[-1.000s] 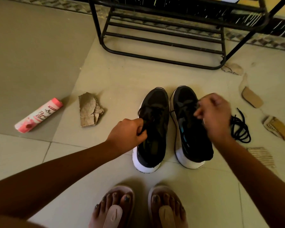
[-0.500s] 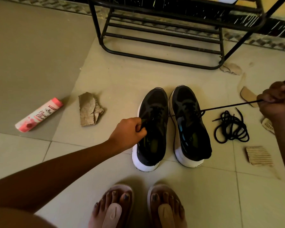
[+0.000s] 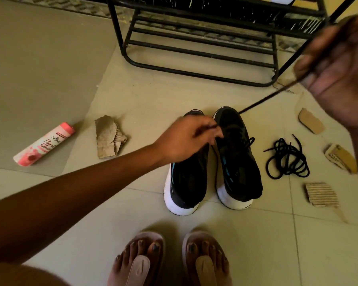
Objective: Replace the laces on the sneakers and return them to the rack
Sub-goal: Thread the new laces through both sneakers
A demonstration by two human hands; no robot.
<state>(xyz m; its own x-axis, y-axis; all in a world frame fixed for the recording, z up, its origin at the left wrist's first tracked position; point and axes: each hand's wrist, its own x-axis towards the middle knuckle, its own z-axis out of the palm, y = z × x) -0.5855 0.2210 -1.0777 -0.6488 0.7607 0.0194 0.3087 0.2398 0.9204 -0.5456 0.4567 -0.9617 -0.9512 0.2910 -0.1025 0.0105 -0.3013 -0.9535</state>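
Note:
Two black sneakers with white soles stand side by side on the floor tiles, the left sneaker (image 3: 187,182) and the right sneaker (image 3: 237,162). My right hand (image 3: 337,73) is raised close to the camera and pinches a black lace (image 3: 265,99) that runs taut down to the right sneaker's eyelets. My left hand (image 3: 186,139) hovers over the front of the left sneaker and pinches the lace's other end beside the right sneaker's tongue. A loose black lace (image 3: 287,159) lies coiled on the floor to the right of the shoes.
A black metal shoe rack (image 3: 196,50) stands behind the sneakers. A pink and white bottle (image 3: 43,144) lies at the left. Torn cardboard pieces (image 3: 109,137) lie left and right of the shoes. My sandalled feet (image 3: 170,261) are at the bottom.
My right hand has pulled the lace up and toward the camera. My left hand has moved from the left sneaker's side toward the right sneaker's tongue.

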